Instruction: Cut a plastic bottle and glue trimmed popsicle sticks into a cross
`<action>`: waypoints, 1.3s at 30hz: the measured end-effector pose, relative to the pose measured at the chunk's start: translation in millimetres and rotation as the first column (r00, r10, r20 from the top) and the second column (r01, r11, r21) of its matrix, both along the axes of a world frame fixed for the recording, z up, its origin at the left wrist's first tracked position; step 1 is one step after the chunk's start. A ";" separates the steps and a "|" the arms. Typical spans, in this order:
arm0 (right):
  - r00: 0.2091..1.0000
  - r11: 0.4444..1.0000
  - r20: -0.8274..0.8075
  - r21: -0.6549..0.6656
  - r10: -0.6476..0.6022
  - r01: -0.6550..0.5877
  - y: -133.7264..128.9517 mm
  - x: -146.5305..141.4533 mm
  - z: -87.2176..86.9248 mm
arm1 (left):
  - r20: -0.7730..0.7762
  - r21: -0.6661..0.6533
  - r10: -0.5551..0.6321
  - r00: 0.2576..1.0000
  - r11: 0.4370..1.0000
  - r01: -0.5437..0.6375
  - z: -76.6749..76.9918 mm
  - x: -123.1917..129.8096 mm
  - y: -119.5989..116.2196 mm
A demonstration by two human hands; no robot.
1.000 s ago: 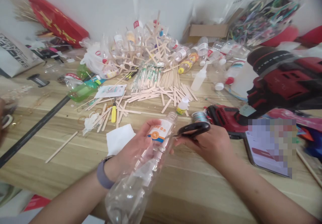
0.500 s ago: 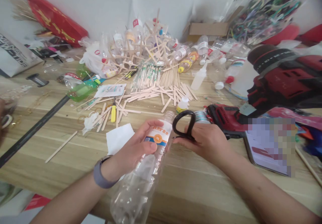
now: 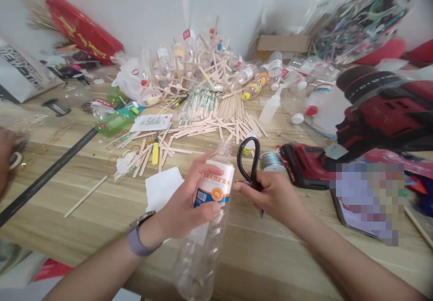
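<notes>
A clear plastic bottle (image 3: 216, 242) with a white, orange and blue label (image 3: 216, 179) tilts over the table's front edge, its capless neck pointing away. My left hand (image 3: 189, 197) is wrapped round its upper part. Just right of the label, my right hand (image 3: 270, 192) is closed on scissors with black handles (image 3: 248, 156); the handle loop stands up and the blades are mostly hidden by the fingers. White paper (image 3: 162, 186) lies on the table (image 3: 111, 242) beside my left hand.
A red drill (image 3: 389, 107) and a phone (image 3: 358, 215) are at the right. Behind lie wooden sticks (image 3: 203, 127), a yellow cutter (image 3: 155, 151), a wire spool (image 3: 271, 160) and many bottles. A dark rod (image 3: 50, 174) crosses the left; another person's hand (image 3: 6, 156) shows there.
The bottle has turned more upright, with its label facing me more and its base moved right. The scissors have rotated in my right hand. The view has shifted slightly.
</notes>
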State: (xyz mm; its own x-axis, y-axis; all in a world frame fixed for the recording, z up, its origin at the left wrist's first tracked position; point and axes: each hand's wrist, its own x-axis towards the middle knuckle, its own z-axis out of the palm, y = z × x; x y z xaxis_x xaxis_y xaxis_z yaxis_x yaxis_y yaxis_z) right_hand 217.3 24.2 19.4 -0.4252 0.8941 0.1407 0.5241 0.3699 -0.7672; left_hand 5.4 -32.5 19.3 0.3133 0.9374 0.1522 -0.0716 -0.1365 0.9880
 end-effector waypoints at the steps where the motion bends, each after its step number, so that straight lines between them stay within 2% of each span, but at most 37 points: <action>1: 1.000 0.999 -0.008 -0.048 -0.007 0.007 -0.4 -0.5 0.8 | -0.046 0.069 0.020 0.999 0.997 -0.017 -0.5 -0.3 0.2; 4: 0.999 0.980 -0.033 -0.201 0.006 -0.013 -1.4 -2.1 3.3 | -0.160 0.266 0.091 0.983 0.963 -0.045 -1.6 -0.9 0.8; 6: 0.998 0.956 -0.061 -0.290 0.033 -0.049 -2.2 -3.4 5.1 | -0.180 0.321 0.113 0.977 0.946 -0.050 -1.4 -0.9 0.9; 7: 0.996 0.947 -0.075 -0.315 0.044 -0.065 -2.7 -4.0 6.0 | -0.159 0.300 0.103 0.982 0.953 -0.051 -1.1 -0.8 1.0; 9: 0.995 0.950 -0.090 -0.304 0.040 -0.066 -3.8 -4.5 7.9 | -0.023 0.153 0.039 0.999 0.988 -0.035 -1.3 -0.2 1.8; 10: 0.996 0.964 -0.088 -0.262 0.031 -0.053 -4.3 -4.4 8.7 | 0.083 0.044 0.002 0.997 0.999 -0.005 -2.0 0.2 2.5; 12: 0.998 0.994 -0.063 -0.108 0.003 -0.010 -5.0 -3.6 9.8 | 0.299 -0.139 -0.053 0.953 0.985 0.098 -3.9 1.1 4.3; 14: 0.999 0.997 -0.021 0.073 -0.027 0.028 -5.4 -2.5 10.0 | 0.422 -0.224 -0.067 0.904 0.959 0.176 -5.4 2.0 5.7; 16: 0.999 0.980 0.024 0.196 -0.044 0.038 -5.5 -1.6 9.5 | 0.447 -0.267 -0.057 0.892 0.944 0.194 -4.7 2.8 6.0; 19: 0.996 0.956 0.068 0.292 -0.063 0.040 -5.2 -1.2 7.7 | 0.436 -0.331 -0.014 0.900 0.927 0.175 -0.5 3.7 5.1; 22: 0.991 0.918 0.094 0.394 -0.099 0.054 -4.8 -1.2 5.5 | 0.453 -0.388 -0.014 0.892 0.897 0.212 0.9 3.9 4.5; 25: 0.988 0.899 0.099 0.434 -0.117 0.063 -4.9 -1.7 4.1 | 0.469 -0.360 -0.041 0.882 0.903 0.233 -4.2 3.8 4.4; 28: 0.996 0.942 0.055 0.332 -0.070 0.048 -5.8 -3.5 3.8 | 0.438 -0.241 -0.054 0.897 0.955 0.175 -9.5 3.8 3.8; 32: 0.999 1.000 -0.044 0.022 -0.009 0.010 -7.6 -6.3 5.0 | 0.317 -0.149 -0.043 0.948 0.984 0.095 -7.0 2.8 1.8; 35: 0.995 0.977 -0.101 -0.211 0.016 -0.037 -8.5 -6.8 6.7 | 0.213 -0.091 -0.044 0.976 0.994 0.064 -1.6 1.0 0.6; 39: 0.991 0.912 -0.134 -0.403 0.023 -0.076 -8.9 -6.9 7.8 | 0.044 0.067 0.000 0.999 0.998 -0.003 1.3 -2.3 1.1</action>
